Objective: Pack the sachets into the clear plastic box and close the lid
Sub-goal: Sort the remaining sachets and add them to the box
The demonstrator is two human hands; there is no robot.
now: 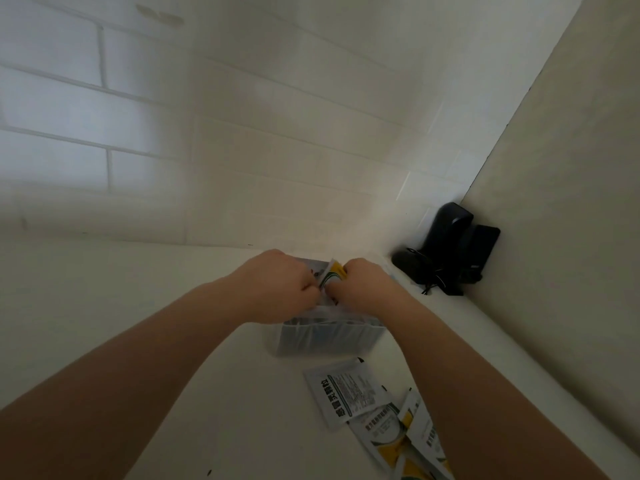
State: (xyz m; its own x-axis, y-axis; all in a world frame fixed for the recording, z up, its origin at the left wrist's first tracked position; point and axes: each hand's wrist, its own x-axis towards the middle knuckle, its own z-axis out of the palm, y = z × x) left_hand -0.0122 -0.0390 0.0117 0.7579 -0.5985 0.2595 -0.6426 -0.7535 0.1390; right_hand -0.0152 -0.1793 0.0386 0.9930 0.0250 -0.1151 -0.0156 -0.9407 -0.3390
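Note:
A clear plastic box [329, 336] stands on the white table, with sachets upright inside it. Over its open top, my left hand [277, 285] and my right hand [363, 282] both pinch a white sachet with yellow and green print [334, 273], which stands upright between them. The far part of the box is hidden behind my hands, and I cannot make out a lid. Several loose sachets lie flat on the table nearer to me: a white one with dark print [346, 389] and yellow-marked ones [398, 441] partly under my right forearm.
Black devices with a cord [450, 251] sit in the far right corner against the beige side wall [554, 202]. A white brick wall [173, 133] runs behind the table. Bare white tabletop [138, 289] stretches to the left of the box.

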